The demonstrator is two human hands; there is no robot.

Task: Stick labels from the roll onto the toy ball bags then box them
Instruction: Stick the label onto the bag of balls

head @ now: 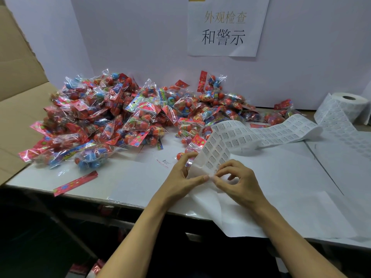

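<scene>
A big heap of clear toy ball bags [112, 117] with red and blue balls and pink header cards covers the back of the white table [281, 177]. A label roll [349, 106] stands at the far right, and its strip of printed labels [261, 135] runs across the table to my hands. My left hand [184, 175] pinches the strip's near end between thumb and fingers. My right hand [232, 177] pinches at a label on the strip's edge, fingertip to fingertip with the left.
An open cardboard box [18, 109] stands at the left with its flap up. A loose pink header card [76, 182] lies near the table's front edge, and a single label [164, 162] lies flat close to my left hand. A white board with a printed sign [224, 27] closes off the back.
</scene>
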